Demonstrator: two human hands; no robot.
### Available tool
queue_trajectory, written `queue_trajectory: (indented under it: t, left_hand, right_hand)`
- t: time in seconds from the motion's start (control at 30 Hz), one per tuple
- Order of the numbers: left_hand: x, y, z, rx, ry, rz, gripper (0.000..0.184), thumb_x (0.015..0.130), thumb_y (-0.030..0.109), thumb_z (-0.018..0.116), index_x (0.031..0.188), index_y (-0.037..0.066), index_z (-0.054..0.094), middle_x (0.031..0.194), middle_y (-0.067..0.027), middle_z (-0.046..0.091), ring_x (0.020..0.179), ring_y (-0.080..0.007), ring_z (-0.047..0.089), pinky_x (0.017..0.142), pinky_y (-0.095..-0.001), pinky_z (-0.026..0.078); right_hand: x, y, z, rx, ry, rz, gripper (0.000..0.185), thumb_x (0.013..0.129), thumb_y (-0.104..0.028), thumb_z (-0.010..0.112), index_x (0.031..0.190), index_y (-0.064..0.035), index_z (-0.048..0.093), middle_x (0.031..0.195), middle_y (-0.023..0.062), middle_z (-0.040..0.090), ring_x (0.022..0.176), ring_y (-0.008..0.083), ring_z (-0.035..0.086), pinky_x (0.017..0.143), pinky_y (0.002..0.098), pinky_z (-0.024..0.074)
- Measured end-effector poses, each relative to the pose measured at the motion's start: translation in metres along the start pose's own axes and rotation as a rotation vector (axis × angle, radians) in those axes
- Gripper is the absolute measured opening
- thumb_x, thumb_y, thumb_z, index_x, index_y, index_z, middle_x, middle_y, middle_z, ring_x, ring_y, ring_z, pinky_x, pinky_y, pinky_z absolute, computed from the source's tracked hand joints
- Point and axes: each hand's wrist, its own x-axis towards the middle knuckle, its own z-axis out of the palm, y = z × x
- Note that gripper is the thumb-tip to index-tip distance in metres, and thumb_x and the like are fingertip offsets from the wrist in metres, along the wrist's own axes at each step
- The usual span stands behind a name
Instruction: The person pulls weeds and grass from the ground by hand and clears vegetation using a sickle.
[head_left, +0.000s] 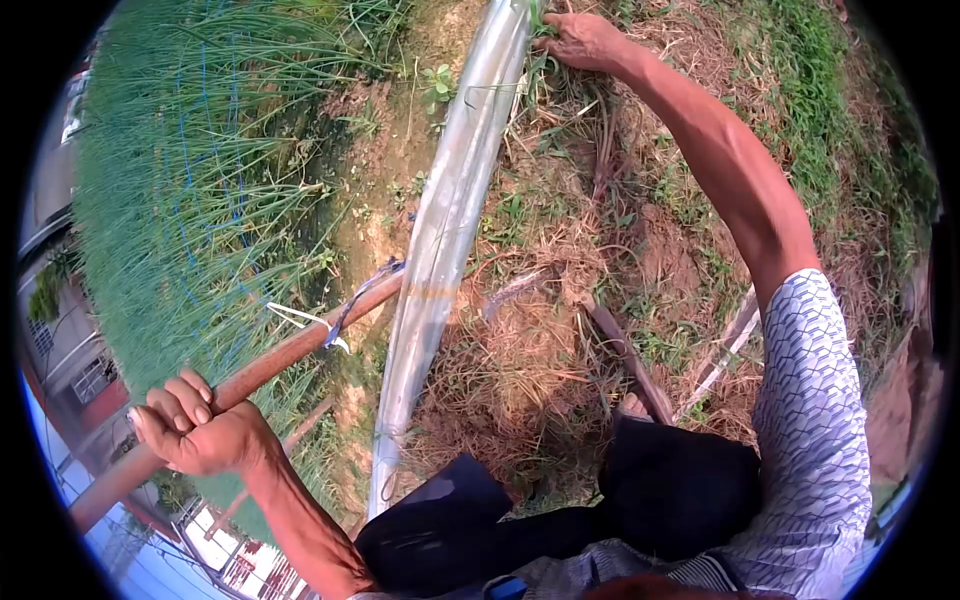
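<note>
My left hand (205, 425) is wrapped round a brown wooden pole (275, 362) that slants up from the lower left. White and blue strips of string (335, 332) are tied to the pole near its far end. That end reaches a long rolled sheet of clear plastic film (440, 240) lying along the ground. At the top, my right hand (583, 42) reaches down beside the film with its fingers closed on green grass blades (540, 22); the fingertips are partly hidden.
Tall thin green crop stalks (180, 180) fill the left side, with blue cords (238, 130) running among them. Dry grass and bare soil (540, 350) lie right of the film. A thin wooden stick (628, 358) rests near my foot (634, 405). Green weeds (800, 110) grow at the right.
</note>
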Motion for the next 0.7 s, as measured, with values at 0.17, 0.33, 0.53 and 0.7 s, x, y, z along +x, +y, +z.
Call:
queue_trajectory:
  t: [0.17,0.33,0.53,0.7]
  left_hand:
    - [0.002,-0.002,-0.005,-0.003,-0.020,0.000,0.040,0.102,0.025,0.042,0.064,0.015,0.033,0.056,0.0036,0.029,0.044,-0.0085,0.032,0.047,-0.0251,0.029]
    - [0.002,-0.002,-0.006,0.009,-0.022,-0.001,0.042,0.102,0.026,0.043,0.063,0.016,0.032,0.056,0.0031,0.029,0.044,-0.0095,0.032,0.048,-0.0252,0.029]
    - [0.001,-0.004,-0.001,-0.022,0.018,0.020,0.036,0.100,0.022,0.045,0.066,0.015,0.034,0.058,0.0032,0.030,0.044,-0.0089,0.032,0.047,-0.0259,0.030]
    - [0.000,-0.004,0.002,0.025,0.073,0.068,0.033,0.097,0.020,0.050,0.067,0.015,0.036,0.055,0.0034,0.030,0.043,-0.0095,0.034,0.044,-0.0270,0.030]
  right_hand:
    - [-0.012,-0.012,0.002,-0.465,-0.072,-0.181,0.024,0.094,-0.021,0.052,0.078,-0.0067,0.060,0.071,0.0069,0.059,0.066,0.0199,0.062,0.058,0.0324,0.0551]
    - [-0.119,-0.081,-0.025,-0.114,-0.455,-0.074,0.034,0.099,-0.038,0.051,0.087,-0.0059,0.054,0.054,0.0048,0.045,0.046,0.0176,0.046,0.046,0.0353,0.0453]
    - [-0.180,-0.126,-0.057,0.081,-0.464,-0.152,0.025,0.083,-0.008,0.058,0.106,-0.0106,0.050,0.076,0.0156,0.062,0.070,0.0330,0.064,0.059,0.0454,0.0506]
    - [-0.150,-0.138,-0.025,0.307,-0.389,-0.025,0.055,0.082,-0.005,0.056,0.135,-0.0148,0.046,0.082,0.0137,0.064,0.075,0.0334,0.066,0.066,0.0434,0.0542]
